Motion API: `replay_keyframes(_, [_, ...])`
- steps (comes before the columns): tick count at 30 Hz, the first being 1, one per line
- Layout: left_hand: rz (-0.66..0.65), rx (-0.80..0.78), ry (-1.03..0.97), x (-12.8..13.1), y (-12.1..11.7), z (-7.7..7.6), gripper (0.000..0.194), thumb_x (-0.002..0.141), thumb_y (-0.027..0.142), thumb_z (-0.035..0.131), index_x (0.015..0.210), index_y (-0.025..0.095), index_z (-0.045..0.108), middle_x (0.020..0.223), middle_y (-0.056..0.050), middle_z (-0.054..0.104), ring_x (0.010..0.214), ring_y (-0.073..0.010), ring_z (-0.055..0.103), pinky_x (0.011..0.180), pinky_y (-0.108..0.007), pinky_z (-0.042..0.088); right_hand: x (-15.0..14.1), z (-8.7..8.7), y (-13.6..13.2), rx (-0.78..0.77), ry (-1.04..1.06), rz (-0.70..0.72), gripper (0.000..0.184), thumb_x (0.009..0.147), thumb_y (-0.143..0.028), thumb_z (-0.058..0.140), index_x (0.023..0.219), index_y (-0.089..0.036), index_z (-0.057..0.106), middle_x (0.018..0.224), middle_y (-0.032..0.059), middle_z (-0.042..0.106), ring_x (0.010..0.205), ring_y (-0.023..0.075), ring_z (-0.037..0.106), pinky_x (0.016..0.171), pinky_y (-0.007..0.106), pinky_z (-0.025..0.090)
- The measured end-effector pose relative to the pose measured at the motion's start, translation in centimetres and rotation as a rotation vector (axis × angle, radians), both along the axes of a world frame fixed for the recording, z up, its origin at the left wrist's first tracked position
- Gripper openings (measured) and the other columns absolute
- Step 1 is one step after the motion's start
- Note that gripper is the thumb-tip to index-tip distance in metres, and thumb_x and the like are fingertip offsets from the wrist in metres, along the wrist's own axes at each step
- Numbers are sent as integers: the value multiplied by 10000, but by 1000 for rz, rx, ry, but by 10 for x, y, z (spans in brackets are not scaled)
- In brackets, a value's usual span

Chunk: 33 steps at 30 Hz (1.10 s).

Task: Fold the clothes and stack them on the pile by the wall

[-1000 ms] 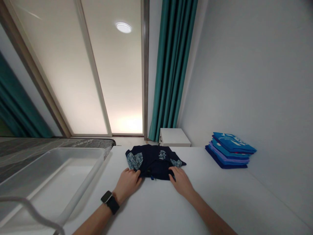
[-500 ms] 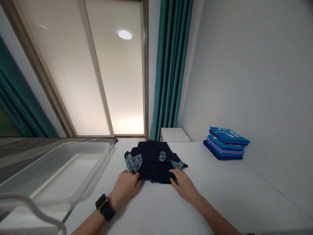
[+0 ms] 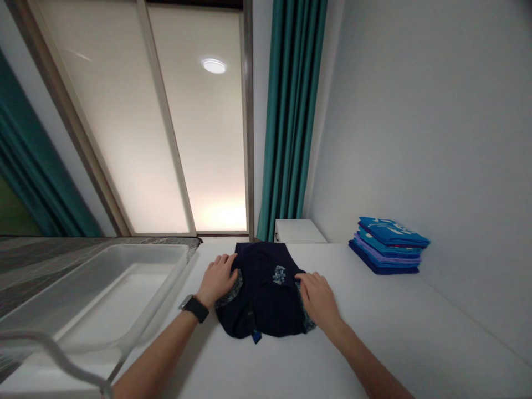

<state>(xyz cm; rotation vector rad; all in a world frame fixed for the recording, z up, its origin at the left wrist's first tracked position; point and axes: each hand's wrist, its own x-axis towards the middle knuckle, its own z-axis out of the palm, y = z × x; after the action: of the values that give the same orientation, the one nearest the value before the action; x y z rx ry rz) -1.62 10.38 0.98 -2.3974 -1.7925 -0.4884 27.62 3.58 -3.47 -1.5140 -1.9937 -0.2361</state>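
Observation:
A navy shirt (image 3: 266, 302) with patterned blue-grey sleeves and a small floral print lies on the white table (image 3: 257, 368). A little blue tab sticks out at its near edge. My left hand (image 3: 218, 279), with a dark watch (image 3: 194, 308) on the wrist, has its fingers closed on the shirt's left side by the sleeve. On the opposite side, my right hand (image 3: 319, 299) pinches the shirt's edge where the right sleeve is folded in. Both sleeves are partly hidden under the hands and body fabric.
To the right, a stack of folded blue and purple clothes (image 3: 388, 246) stands by the wall. A translucent plastic bin (image 3: 166, 288) with a grey handle (image 3: 54, 349) is at the left. Behind the table are a white cabinet (image 3: 299, 230) and a teal curtain (image 3: 291, 116).
Both hands have moved from the shirt's near edge to its sides, farther up. The shirt's near part now spreads closer to me, and its sleeves are drawn inward.

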Motion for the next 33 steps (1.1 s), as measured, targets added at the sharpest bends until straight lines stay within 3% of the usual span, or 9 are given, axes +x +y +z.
replay_keyframes(4, [137,-70,-84,-10,22,-31,440,891,359,463,1293,182,495,1213,-134,581,1157,-288,500,941,-416,363,-5,-10,33,-152,-87,-172,293,858,-147,495,1114,-199,627,1032,135,637,972,279,561,806,379,411])
replay_keyframes(9, [74,-75,-190,-19,22,-45,140,863,273,479,918,193,579,948,-75,642,1003,-254,569,876,-382,394,-11,-34,42,-130,-48,-225,388,845,-140,513,1227,-183,562,1060,177,634,1010,305,545,834,401,370])
replay_keyframes(13, [84,-56,-289,-22,21,-38,159,925,267,345,898,210,491,769,-16,601,751,-189,600,729,-306,442,-5,-28,41,-137,64,-190,376,858,-126,429,1207,-202,545,964,102,675,912,239,593,821,360,397])
replay_keyframes(18, [173,204,-560,-38,20,-16,167,863,237,348,979,208,464,785,-5,568,736,-167,588,700,-271,462,17,-6,38,142,370,-235,400,854,-175,352,1222,-177,508,1154,122,610,1024,228,589,844,348,449])
replay_keyframes(20, [202,125,-477,-48,18,-11,208,819,234,400,1000,212,500,739,6,574,711,-175,595,667,-273,454,23,-6,34,82,325,-264,426,824,-169,383,1231,-191,507,1135,115,624,971,233,613,789,343,459])
replay_keyframes(23, [223,-154,-136,-58,13,-10,207,798,251,467,971,241,580,749,-14,647,731,-204,633,657,-295,440,23,-12,27,-166,159,-314,379,798,-159,426,1133,-254,575,985,76,683,772,219,644,641,311,427])
replay_keyframes(26, [242,-225,44,-60,9,-12,160,817,256,471,845,230,626,848,-62,694,857,-244,650,776,-369,439,22,-14,25,-298,71,-399,231,804,-203,456,930,-280,634,780,52,688,622,211,617,552,290,355])
replay_keyframes(29, [253,-109,61,-54,7,-8,213,843,261,420,777,192,610,924,-114,671,978,-287,608,855,-431,417,24,-5,24,-321,73,-447,198,798,-218,468,863,-280,645,719,43,676,577,202,594,530,281,305])
replay_keyframes(33, [118,-38,-242,-45,9,-1,226,834,192,321,781,198,541,811,-57,628,838,-210,611,760,-311,455,33,3,24,-165,195,-463,269,822,-203,443,995,-283,632,742,17,670,630,183,592,558,273,316])
